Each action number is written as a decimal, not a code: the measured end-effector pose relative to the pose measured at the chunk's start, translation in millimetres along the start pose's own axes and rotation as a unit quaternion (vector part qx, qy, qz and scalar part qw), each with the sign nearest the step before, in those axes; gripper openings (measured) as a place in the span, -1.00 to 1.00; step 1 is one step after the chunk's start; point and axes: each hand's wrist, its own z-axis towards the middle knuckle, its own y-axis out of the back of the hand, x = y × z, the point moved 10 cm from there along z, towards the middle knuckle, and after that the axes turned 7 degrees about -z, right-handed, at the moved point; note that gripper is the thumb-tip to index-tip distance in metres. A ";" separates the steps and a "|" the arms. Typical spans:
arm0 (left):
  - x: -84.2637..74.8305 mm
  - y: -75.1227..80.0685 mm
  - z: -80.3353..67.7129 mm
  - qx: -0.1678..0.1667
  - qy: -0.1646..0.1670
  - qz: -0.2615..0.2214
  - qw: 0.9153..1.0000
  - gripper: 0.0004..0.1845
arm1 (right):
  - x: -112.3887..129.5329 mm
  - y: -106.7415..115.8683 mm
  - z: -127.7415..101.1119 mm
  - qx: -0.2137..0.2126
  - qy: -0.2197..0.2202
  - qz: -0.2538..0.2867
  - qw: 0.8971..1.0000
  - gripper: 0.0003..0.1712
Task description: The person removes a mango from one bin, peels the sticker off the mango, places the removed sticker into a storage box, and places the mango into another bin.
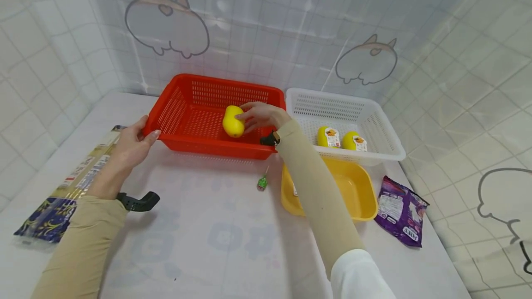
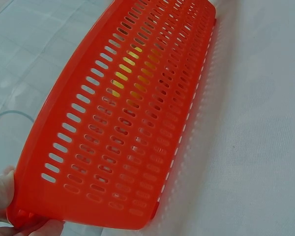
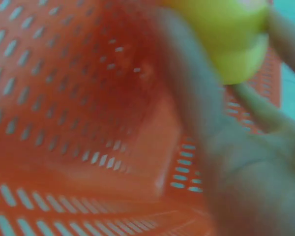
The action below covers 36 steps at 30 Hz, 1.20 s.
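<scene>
Fingers of your right hand (image 1: 259, 115) curl round a yellow fruit (image 1: 232, 122) and hold it inside the red basket (image 1: 183, 140), over the right half of the basket's floor, close to its front wall. In the right wrist view the same fruit (image 3: 226, 34) sits blurred at your fingertips (image 3: 187, 93) with the red slotted wall behind it; whether it touches the floor you cannot tell from any view.

Your left hand (image 1: 133, 144) grips the basket's front left corner, thumb on the rim. The left wrist view shows that red basket (image 2: 132, 118) side-on, your fingers (image 2: 2, 196) pinching its lower corner, and yellow showing through the slots.

Just right of the red basket, touching or nearly so, stands a white basket (image 1: 374, 119) toward the table's back right, with two more yellow fruits (image 1: 328, 136) lying side by side at its front, each with a label. In front of it sits a yellow tub (image 1: 357, 188), partly hidden by your right forearm. A purple packet (image 1: 401, 216) lies near the table's right edge, just beside the tub. A small green sweet (image 1: 262, 182) lies between the red basket and the tub. A long printed packet (image 1: 62, 188) lies along the left edge.
</scene>
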 end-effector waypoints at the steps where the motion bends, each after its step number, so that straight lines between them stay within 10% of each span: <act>1: -0.2 0.1 -0.2 0.000 0.001 -0.001 1.000 -0.21 | -1.1 0.6 0.3 0.000 -0.001 -0.003 1.000 -0.19; 36: 1.8 -0.7 -1.2 -0.007 0.008 -0.001 1.000 -0.17 | -12.2 3.2 0.6 0.010 -0.015 -0.113 0.993 -0.23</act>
